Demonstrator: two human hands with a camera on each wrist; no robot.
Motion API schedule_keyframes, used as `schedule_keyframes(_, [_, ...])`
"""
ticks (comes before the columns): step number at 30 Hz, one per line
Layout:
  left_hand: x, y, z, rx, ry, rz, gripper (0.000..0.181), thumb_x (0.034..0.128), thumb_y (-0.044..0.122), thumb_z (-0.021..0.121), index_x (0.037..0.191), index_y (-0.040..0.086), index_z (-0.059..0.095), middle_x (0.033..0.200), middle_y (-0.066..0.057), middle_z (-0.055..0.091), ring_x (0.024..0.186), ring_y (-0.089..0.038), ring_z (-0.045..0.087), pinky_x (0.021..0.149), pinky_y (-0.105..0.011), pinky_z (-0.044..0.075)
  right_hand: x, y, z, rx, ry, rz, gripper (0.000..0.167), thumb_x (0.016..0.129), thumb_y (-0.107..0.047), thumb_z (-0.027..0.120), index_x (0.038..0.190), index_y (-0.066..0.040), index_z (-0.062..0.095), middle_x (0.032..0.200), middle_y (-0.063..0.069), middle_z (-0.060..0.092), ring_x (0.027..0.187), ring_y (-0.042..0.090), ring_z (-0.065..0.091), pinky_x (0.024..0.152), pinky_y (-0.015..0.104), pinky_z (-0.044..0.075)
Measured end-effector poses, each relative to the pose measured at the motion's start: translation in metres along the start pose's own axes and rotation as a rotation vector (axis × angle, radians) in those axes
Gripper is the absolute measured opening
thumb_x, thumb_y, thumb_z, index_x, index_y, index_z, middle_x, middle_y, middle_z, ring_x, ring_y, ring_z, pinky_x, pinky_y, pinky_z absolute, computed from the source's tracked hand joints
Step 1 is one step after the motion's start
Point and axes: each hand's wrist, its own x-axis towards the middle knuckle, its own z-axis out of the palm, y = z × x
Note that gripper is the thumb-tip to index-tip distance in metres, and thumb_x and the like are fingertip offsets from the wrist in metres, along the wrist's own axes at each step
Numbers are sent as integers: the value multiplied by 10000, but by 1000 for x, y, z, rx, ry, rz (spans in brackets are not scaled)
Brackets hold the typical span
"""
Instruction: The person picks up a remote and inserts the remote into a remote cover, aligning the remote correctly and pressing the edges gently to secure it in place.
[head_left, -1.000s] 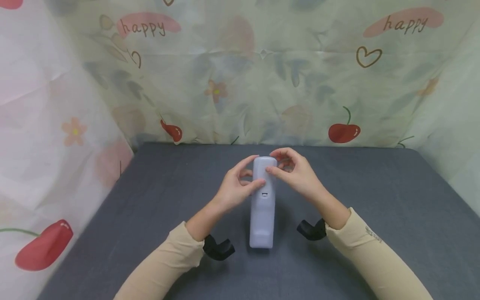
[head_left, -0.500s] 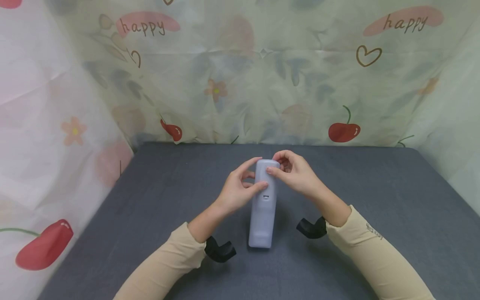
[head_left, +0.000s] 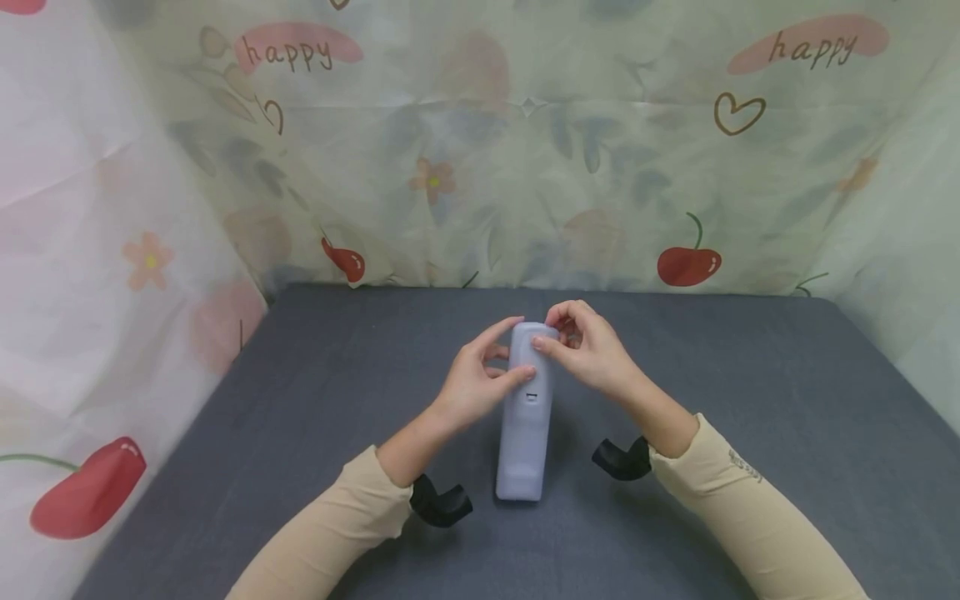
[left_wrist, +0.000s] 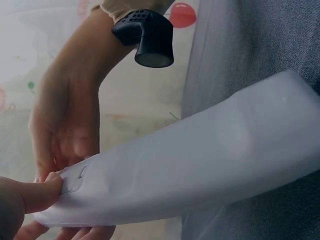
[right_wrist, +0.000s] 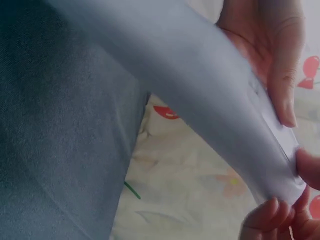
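A white remote control (head_left: 522, 450), its back with a small cover latch (head_left: 532, 397) facing me, tilts over the table, upper end raised. My left hand (head_left: 476, 379) grips its left side, thumb on the back just above the latch, other fingers round the far side. At the upper end, my right hand (head_left: 592, 350) pinches the remote between its thumb on the back and fingers at the top right edge. The left wrist view shows the battery cover (left_wrist: 75, 180) seated in the back, beside the left thumb. The remote's front is hidden.
A dark grey cloth covers the table (head_left: 337, 358). Printed curtains (head_left: 480, 192) hang behind it and at its sides. A black camera mount sits under each wrist, one left (head_left: 441, 504) and one right (head_left: 622, 461).
The remote's upper end and both hands have shifted slightly right and down, so the remote leans a little more to the right. Both grips look the same.
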Motion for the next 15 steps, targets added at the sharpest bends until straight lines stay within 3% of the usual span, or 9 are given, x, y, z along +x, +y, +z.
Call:
schedule_keyframes(5, [0, 2, 1, -42, 12, -45, 620, 870, 104, 653, 1420, 195, 379, 1069, -216, 626, 783, -270, 699, 627, -315, 543, 0, 2, 7, -14, 88, -98, 126, 870, -59, 638, 868, 10, 533, 912, 113, 435, 760, 164, 431, 653, 201, 414])
schedule_keyframes(8, [0, 2, 1, -62, 22, -49, 618, 872, 100, 649, 1418, 196, 375, 1043, -217, 630, 780, -268, 699, 622, -320, 539, 1, 3, 8, -13, 100, -92, 202, 864, -81, 652, 974, 7, 506, 978, 133, 462, 811, 186, 463, 733, 248, 448])
schedule_keyframes(11, [1, 2, -1, -65, 38, -26, 614, 872, 91, 647, 1415, 190, 378, 1040, -219, 630, 775, -283, 698, 616, -315, 536, 1, 6, 5, 23, 64, -16, 330, 901, -163, 617, 1140, -1, 455, 1124, 162, 488, 929, 259, 535, 813, 343, 484])
schedule_keyframes(15, [3, 2, -3, -69, 51, -4, 619, 868, 86, 651, 1417, 173, 378, 1054, -227, 633, 799, -305, 699, 616, -299, 537, 2, 11, 1, 114, -43, 160, 485, 967, -362, 482, 1316, -36, 399, 1291, 193, 491, 1085, 325, 583, 889, 430, 514])
